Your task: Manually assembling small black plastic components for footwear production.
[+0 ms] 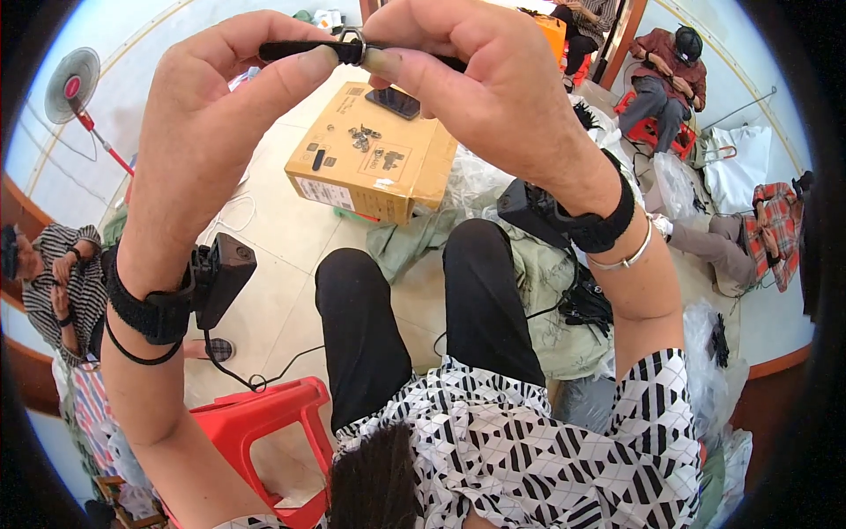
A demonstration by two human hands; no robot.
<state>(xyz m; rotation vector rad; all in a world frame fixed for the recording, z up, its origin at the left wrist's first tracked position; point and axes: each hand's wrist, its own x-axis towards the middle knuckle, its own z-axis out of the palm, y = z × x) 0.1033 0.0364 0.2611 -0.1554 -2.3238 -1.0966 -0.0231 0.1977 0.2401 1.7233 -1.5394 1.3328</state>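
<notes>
Both my hands are raised at the top of the view, working on a black strap with a small metal ring at its middle. My left hand pinches the strap just left of the ring, thumb pressed against it. From the other side, my right hand grips it, its thumb tip touching the strap close to the ring. Part of the strap's right end is hidden behind my right fingers. Below the hands, loose metal pieces lie on a cardboard box, with a short black strip near them.
A phone lies on the box. A red stool stands at lower left, a fan at far left. Co-workers sit at left, back right and right. Green sacking and plastic bags lie right of my knees.
</notes>
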